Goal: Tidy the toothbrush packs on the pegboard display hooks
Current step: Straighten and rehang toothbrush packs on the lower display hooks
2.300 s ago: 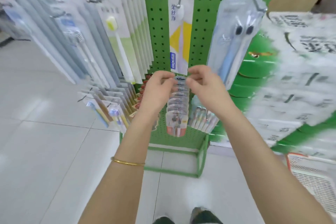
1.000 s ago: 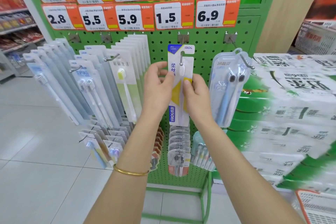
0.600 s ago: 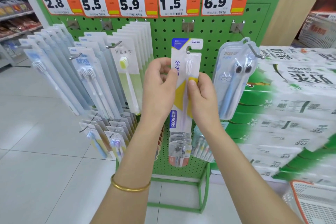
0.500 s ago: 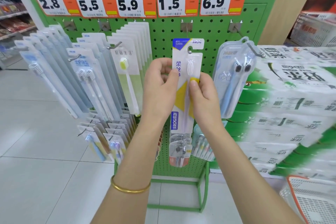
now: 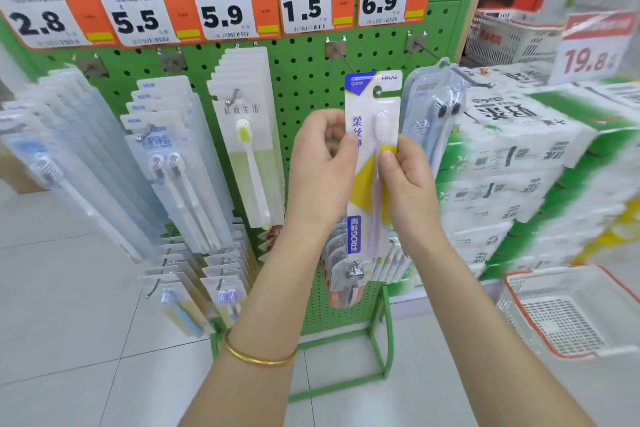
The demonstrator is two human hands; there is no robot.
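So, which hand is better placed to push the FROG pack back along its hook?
Probably the left hand: it pinches the FROG pack higher up, nearer the hang hole. The right hand grips lower, close beside the neighbouring clear pack.

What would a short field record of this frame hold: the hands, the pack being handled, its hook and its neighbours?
Setting: green pegboard in a shop, price tags above
Left hand: pinches the left edge of the FROG toothbrush pack
Right hand: pinches the right edge, thumb on the front
Pack: upright, hang hole at the tip of the hook
Left neighbour: white pack with a yellow-headed brush
Right neighbour: clear twin-brush pack
Tag above: 1.5 price tag
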